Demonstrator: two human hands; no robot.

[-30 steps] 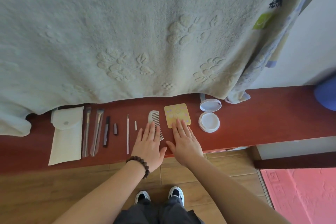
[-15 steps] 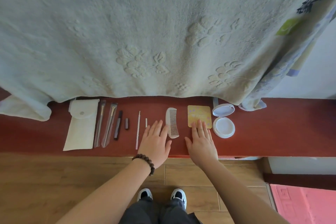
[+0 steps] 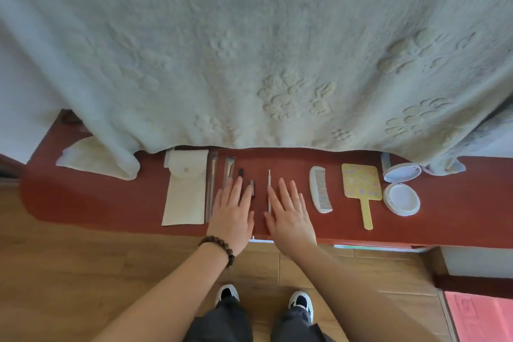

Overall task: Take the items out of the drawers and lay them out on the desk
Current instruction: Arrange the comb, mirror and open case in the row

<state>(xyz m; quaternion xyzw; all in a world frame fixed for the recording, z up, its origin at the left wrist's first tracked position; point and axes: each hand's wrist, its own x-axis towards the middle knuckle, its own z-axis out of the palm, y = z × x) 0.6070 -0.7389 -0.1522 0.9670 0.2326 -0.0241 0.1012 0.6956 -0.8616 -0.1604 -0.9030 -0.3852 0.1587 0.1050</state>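
Note:
A row of small items lies on the red desk top. From left to right: a white pouch, two wrapped brushes, a dark stick, a thin white tool, a white comb, a yellow hand mirror and an open white compact. My left hand lies flat, fingers apart, over the lower ends of the brushes and the dark stick. My right hand lies flat beside the thin tool, holding nothing.
A pale embossed blanket hangs over the back of the desk and covers most of the view. A folded pale cloth lies at the desk's left end. Wooden floor, my shoes and a pink mat are below.
Both hands have slid left along the desk, from the comb and mirror to the brushes and thin tool. The mirror and comb are now uncovered.

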